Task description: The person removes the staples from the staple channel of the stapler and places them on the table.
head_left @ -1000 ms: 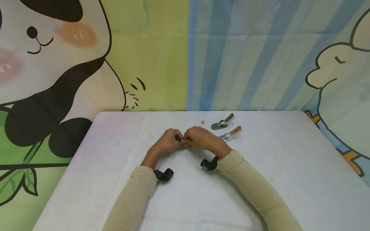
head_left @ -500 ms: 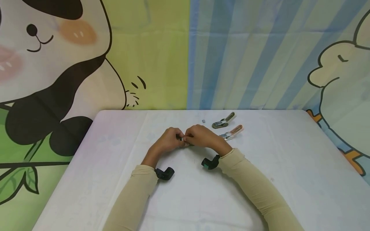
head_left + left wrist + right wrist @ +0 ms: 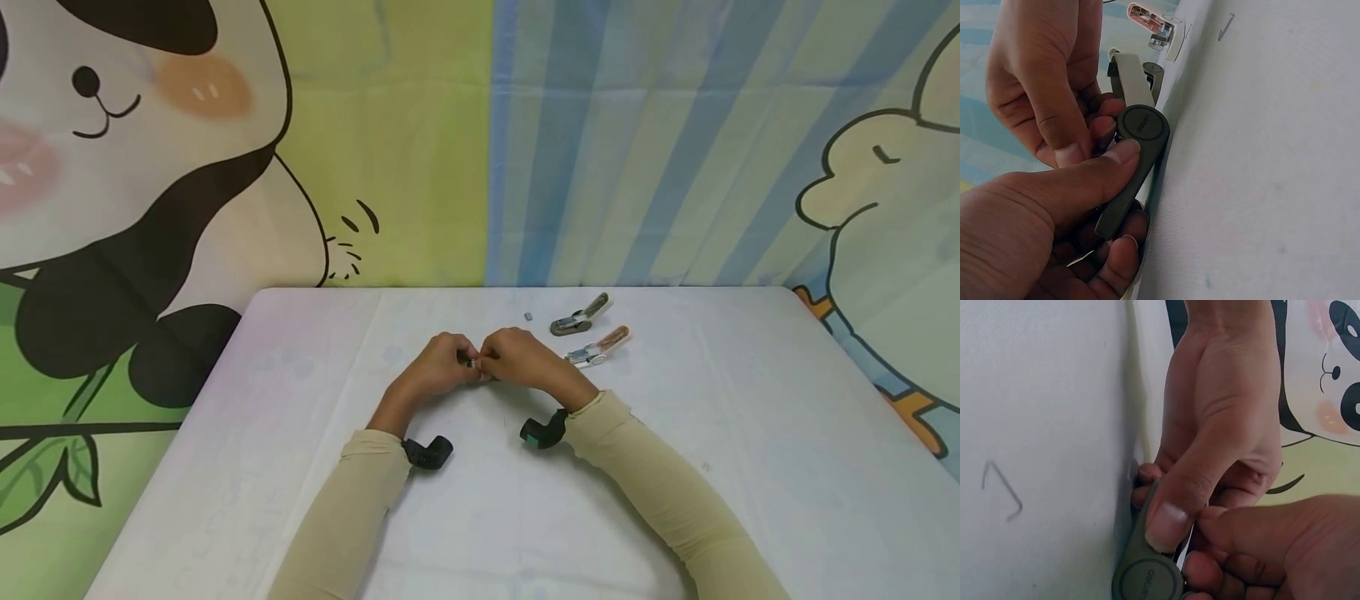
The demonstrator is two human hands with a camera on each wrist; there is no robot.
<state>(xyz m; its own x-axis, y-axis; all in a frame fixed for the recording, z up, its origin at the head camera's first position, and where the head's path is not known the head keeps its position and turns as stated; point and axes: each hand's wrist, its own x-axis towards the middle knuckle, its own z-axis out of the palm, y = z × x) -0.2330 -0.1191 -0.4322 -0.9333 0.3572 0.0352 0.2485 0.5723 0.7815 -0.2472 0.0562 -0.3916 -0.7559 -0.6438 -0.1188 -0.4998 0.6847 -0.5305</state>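
Both hands meet near the far middle of the table over a dark olive stapler (image 3: 1139, 165) with a round hinge end. My left hand (image 3: 442, 365) grips it, thumb lying along its side near the hinge and fingers curled beneath. The right hand (image 3: 517, 357) has its thumb and fingers bent together at the stapler's inner side, close to the left thumb. What lies between the right fingertips is mostly hidden; a bright metal sliver shows there in the right wrist view. A pale arm (image 3: 1134, 78) shows behind the hinge; which stapler it belongs to is unclear.
Right of the hands lie an opened orange stapler (image 3: 598, 347) and, farther back, an opened olive stapler (image 3: 577, 318). A small grey piece (image 3: 528, 317) rests near the far table edge. A printed curtain (image 3: 637, 142) hangs behind the white-covered table (image 3: 465, 525).
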